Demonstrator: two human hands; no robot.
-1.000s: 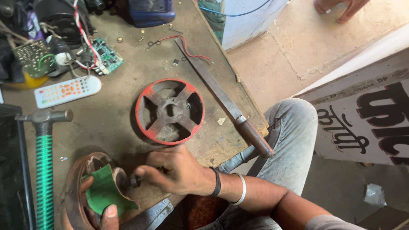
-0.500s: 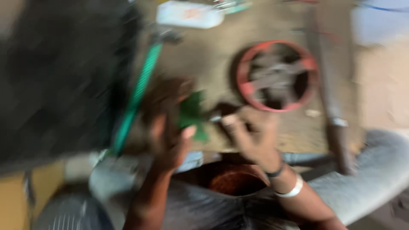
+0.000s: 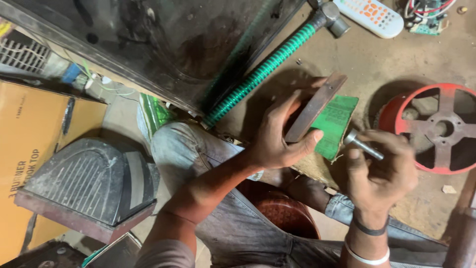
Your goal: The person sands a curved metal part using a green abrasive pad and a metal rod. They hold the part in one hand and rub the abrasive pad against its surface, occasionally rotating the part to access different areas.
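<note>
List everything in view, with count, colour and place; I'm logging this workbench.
hammer: one, green ribbed handle, steel head, lying diagonally at top centre.
remote control: one, white with orange buttons, top right.
circuit board: one, green with wires, top right corner.
spoked wheel: one, red rim, flat on the bench, right.
sanding sheet: one, green, under the disc.
rusty disc: one, brown, held on edge at centre.
metal rod: one, silver, centre right.
cardboard box: one, orange, far left.
dark housing: one, black, lower left.
left hand: grips the rusty disc.
right hand: holds the metal rod.
</note>
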